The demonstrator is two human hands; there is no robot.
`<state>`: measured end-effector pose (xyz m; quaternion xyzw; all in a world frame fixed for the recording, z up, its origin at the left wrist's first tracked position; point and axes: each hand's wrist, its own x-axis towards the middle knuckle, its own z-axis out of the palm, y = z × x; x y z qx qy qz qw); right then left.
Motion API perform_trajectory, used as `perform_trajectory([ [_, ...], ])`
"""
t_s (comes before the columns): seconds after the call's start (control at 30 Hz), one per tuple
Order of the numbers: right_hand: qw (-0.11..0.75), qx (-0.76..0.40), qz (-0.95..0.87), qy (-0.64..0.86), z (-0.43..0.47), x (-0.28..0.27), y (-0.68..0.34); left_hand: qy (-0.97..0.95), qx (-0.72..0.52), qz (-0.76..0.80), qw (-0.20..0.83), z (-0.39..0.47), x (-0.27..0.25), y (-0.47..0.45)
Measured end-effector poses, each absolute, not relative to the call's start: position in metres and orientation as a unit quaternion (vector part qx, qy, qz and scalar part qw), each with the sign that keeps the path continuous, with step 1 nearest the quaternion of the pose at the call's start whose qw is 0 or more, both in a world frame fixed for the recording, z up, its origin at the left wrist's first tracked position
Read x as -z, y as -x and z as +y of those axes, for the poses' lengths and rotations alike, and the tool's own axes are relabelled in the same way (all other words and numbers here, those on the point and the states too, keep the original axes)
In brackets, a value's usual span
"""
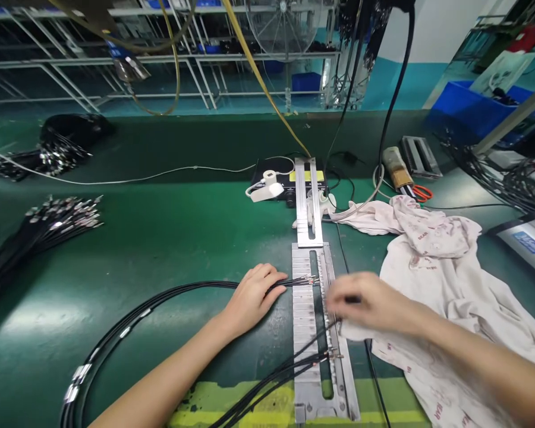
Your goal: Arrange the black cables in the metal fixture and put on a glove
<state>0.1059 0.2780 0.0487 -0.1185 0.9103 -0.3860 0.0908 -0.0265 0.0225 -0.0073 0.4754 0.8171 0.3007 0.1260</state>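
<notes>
My left hand is closed over a bundle of thin black cables, whose metal-tipped ends rest across a slotted metal fixture. The bundle curves away to the lower left, with silvery labels on it. My right hand, smeared by motion, is over the fixture's right edge, fingers pinched. A single black cable runs up from the lower left to its fingertips; its end is hidden there. Below, a second group of black cables lies with its metal tips across the fixture's slot.
A narrower slotted metal plate extends behind the fixture. Pale printed cloth covers the right side. Cable bundles lie at the left. Orange-handled scissors stand in a holder at the back right. A yellow hose hangs down.
</notes>
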Motion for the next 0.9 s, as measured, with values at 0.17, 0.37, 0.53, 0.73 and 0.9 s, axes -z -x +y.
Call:
perform_trajectory([
  [0.17, -0.097, 0.341, 0.935, -0.028, 0.3, 0.001, -0.052, -0.435, -0.365, 0.812, 0.14, 0.035, 0.015, 0.023],
  [0.37, -0.155, 0.362, 0.918, -0.031, 0.294, 0.03, -0.046, -0.417, -0.404, 0.797, 0.167, 0.039, 0.011, 0.037],
  [0.53, -0.175, 0.379, 0.908, -0.018, 0.29, 0.027, -0.05, -0.431, -0.4, 0.788, 0.183, 0.04, 0.006, 0.049],
  [0.73, -0.163, 0.399, 0.902, -0.03, 0.291, 0.026, -0.052, -0.476, -0.377, 0.777, 0.167, 0.051, 0.003, 0.068],
  [0.9, -0.167, 0.447, 0.876, -0.066, 0.292, 0.029, -0.049, -0.524, -0.348, 0.753, 0.194, 0.054, 0.005, 0.078],
])
